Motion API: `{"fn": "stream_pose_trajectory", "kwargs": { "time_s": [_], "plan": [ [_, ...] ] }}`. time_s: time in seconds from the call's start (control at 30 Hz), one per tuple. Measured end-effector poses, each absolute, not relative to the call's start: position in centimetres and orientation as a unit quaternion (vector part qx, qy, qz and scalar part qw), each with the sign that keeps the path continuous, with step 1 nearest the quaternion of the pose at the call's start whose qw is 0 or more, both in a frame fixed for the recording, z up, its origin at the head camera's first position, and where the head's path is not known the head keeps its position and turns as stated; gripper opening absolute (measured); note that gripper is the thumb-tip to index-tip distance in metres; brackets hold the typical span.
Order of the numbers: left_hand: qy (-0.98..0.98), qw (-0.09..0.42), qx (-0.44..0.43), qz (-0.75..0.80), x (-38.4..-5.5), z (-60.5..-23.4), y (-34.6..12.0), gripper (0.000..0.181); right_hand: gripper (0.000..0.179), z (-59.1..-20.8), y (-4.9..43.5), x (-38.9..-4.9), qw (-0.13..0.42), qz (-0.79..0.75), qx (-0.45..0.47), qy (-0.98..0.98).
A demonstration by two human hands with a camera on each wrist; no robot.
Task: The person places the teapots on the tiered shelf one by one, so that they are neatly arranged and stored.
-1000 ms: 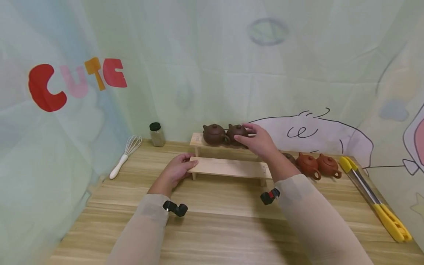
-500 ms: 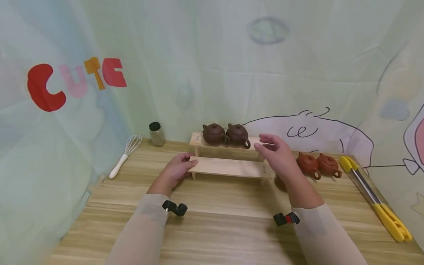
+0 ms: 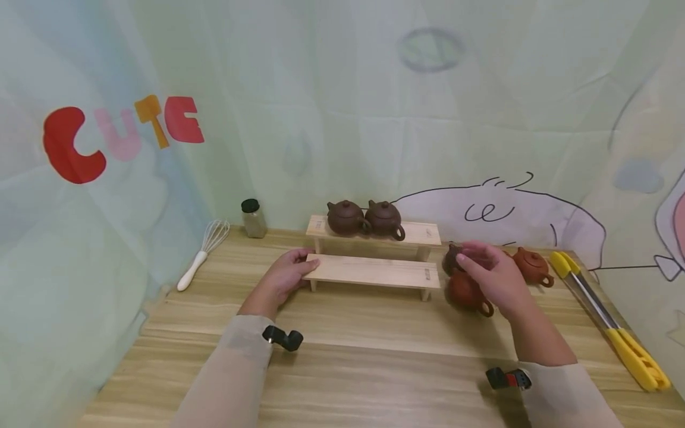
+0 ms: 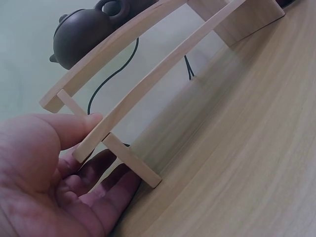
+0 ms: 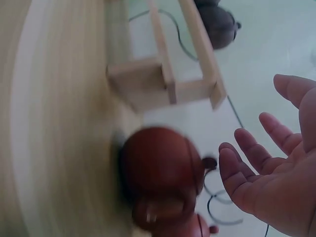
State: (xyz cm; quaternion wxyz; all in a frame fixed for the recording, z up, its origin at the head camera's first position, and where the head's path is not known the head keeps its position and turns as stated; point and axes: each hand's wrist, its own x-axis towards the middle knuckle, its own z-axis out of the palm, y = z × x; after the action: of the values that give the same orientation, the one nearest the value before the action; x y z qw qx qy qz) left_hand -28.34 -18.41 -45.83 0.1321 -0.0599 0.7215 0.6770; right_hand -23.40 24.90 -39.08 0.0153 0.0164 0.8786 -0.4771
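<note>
My left hand (image 3: 283,276) grips the left end of a low wooden stand (image 3: 374,271), thumb on top; in the left wrist view its fingers (image 4: 116,197) curl below, beside the stand's leg. Behind it is a higher wooden stand (image 3: 420,233) bearing two dark brown teapots (image 3: 345,218). My right hand (image 3: 500,282) hovers with spread, slightly bent fingers over the teapots on the right, holding nothing. Just left of and below it are a dark teapot (image 3: 451,258), partly covered by the fingers, and a red-brown teapot (image 3: 464,291). The right wrist view shows that red-brown teapot (image 5: 158,160) apart from the fingers.
Another red-brown teapot (image 3: 531,266) stands right of the hand. Yellow-handled tongs (image 3: 605,321) lie along the table's right side. A whisk (image 3: 203,252) and a black-lidded jar (image 3: 254,219) are at the back left. A printed cloth (image 3: 364,107) hangs behind the table (image 3: 342,368).
My right hand has let go of the right-hand dark teapot on the back stand and moved right and down to the teapots on the table. The left hand stays put.
</note>
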Motion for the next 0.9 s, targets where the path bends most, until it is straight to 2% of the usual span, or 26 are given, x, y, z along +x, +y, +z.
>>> {"fn": "stream_pose_trajectory", "kwargs": {
  "time_s": [0.2, 0.47, 0.6, 0.9],
  "plan": [
    [0.721, 0.133, -0.057, 0.677, -28.4, -46.0, -18.3, 0.056, 0.075, -40.0, 27.3, -23.2, 0.024, -0.467, 0.029, 0.883],
    [0.724, 0.131, -0.065, 0.674, -28.5, -45.9, -18.4, 0.054, 0.081, -41.2, 29.4, -23.9, 0.073, -0.460, 0.032, 0.885],
    [0.723, 0.131, -0.063, 0.675, -28.4, -45.9, -18.5, 0.054, 0.084, -41.7, 29.8, -24.2, 0.099, -0.454, 0.037, 0.885],
    [0.721, 0.133, -0.068, 0.677, -28.5, -45.9, -18.4, 0.054, 0.091, -42.1, 29.9, -24.1, 0.116, -0.421, 0.030, 0.899]
  ]
}}
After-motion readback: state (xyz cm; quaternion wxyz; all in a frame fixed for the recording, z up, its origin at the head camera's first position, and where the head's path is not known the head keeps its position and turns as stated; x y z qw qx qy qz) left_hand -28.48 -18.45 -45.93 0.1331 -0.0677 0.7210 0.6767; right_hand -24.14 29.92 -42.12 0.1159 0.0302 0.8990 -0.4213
